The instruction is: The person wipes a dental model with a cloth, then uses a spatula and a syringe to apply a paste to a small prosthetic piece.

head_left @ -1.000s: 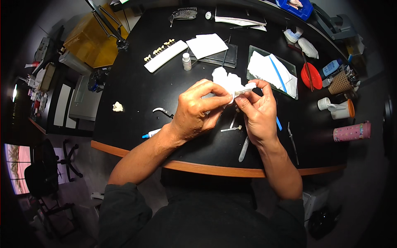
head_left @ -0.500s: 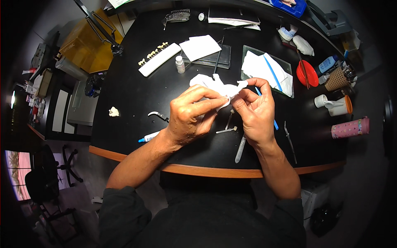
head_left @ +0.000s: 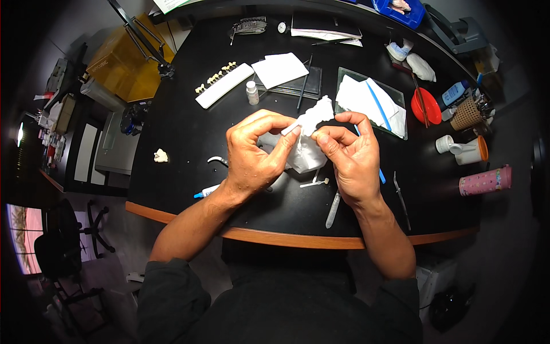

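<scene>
Left hand: thumb and fingertips pinched on crumpled white tissue. Right hand: thumb and index fingertip close together on the tissue's other side, hold narrow. Tissue is up off the desk, between the hands, bunched on top, greyish flap hanging below the fingertips.

Under and near the hands: curved tool beside left hand, partly hidden; tube with blue cap, dark lettering running under left wrist; small white stick with pale tip; metal handle by right wrist; thin tool further right.

Beyond: small white bottle, label print too small to read; shade guide with row of tooth-coloured tabs; blank-looking white sheets on black case, dark brush lying across it; glass plate carrying white paper and blue stick.

Right side: red bowl, blue bottle with pale label, illegible; mesh cup; white tub, orange rim; pink flask with small printed pattern.

Left side: white lump on desk; past desk edge, amber box with faint capital lettering on its side.
</scene>
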Available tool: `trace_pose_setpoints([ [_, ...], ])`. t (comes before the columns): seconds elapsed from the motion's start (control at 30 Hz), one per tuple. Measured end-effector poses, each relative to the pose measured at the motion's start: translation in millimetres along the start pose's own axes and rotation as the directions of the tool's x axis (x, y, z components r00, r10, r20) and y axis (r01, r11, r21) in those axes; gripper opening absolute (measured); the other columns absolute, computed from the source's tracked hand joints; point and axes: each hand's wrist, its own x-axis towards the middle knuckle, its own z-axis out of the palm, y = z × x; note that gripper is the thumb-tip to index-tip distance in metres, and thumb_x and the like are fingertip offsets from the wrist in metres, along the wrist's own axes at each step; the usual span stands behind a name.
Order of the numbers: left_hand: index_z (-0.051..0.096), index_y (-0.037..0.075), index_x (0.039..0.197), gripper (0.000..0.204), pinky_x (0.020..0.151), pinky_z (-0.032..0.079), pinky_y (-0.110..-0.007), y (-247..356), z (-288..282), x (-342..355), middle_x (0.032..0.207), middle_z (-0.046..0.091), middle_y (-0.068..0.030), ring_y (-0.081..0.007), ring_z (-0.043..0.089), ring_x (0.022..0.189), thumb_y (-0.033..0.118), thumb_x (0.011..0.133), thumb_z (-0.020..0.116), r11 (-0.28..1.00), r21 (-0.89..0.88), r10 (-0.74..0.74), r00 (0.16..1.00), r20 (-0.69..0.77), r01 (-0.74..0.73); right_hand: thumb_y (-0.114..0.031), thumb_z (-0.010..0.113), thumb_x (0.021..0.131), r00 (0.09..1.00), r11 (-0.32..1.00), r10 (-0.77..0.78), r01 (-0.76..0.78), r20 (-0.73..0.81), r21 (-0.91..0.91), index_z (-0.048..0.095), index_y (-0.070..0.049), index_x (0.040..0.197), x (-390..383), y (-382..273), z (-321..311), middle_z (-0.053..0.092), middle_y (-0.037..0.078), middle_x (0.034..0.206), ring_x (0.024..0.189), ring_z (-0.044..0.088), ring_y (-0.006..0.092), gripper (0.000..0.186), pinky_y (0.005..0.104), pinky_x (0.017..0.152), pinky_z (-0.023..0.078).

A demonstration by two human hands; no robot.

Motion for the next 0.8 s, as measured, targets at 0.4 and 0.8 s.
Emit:
trace_pose_setpoints([
  [0.4,0.076,-0.002,0.091,0.01,0.071,0.056,-0.03,-0.4,-1.8,-0.1,0.088,0.075,-0.0136,-0.0215,0.074,0.079,0.003,0.082,0.078,0.995,-0.068,0.078,0.988,0.132,-0.069,0.006,0.069,0.094,0.999,0.996,-0.011,0.015,0.043,-0.088,0.04,0.001,0.126,-1.5,-5.8,4.4,0.073,0.015,0.095,0.091,0.07,0.0133,0.044,0.0251,0.084,0.056],
  [0.8,0.077,-0.002,0.091,0.013,0.071,0.055,-0.03,-7.8,-5.2,-1.0,0.086,0.075,-0.0144,-0.0227,0.074,0.08,0.001,0.078,0.076,0.994,-0.094,0.07,0.977,0.204,-0.052,0.004,0.073,0.092,0.998,0.976,-0.04,0.051,0.057,-0.211,0.042,0.001,0.128,-3.9,-6.6,2.7,0.074,0.012,0.089,0.083,0.07,0.0107,0.047,0.0225,0.077,0.055],
])
